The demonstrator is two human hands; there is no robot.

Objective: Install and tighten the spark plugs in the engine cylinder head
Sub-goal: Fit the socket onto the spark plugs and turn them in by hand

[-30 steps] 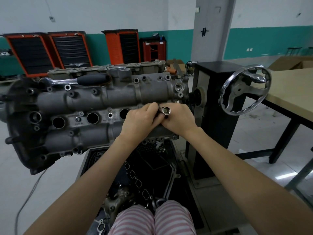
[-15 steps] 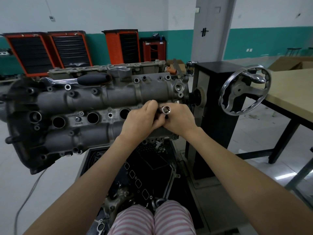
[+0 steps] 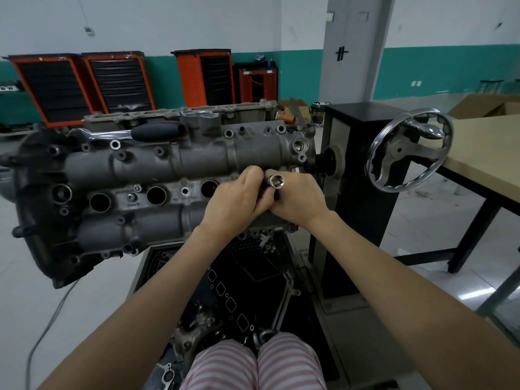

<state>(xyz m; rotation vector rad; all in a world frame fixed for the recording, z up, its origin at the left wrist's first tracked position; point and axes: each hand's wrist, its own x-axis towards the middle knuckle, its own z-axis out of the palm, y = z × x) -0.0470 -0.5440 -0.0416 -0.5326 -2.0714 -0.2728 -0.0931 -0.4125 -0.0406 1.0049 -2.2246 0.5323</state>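
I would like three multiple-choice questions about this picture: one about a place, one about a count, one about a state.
1. Where does the ratchet wrench lie?
A. on top of the cylinder head
B. on the wooden table
C. on the floor

2. How many open spark plug wells show left of the hands?
A. one
B. three
C. six

3. What are the hands doing?
A. resting apart
B. turning the handwheel
C. both closed on the socket

Answers:
1 A, it rests along the upper edge of the cylinder head.
2 B, three dark round holes stand in a row.
3 C, the left hand and right hand hold the socket together.
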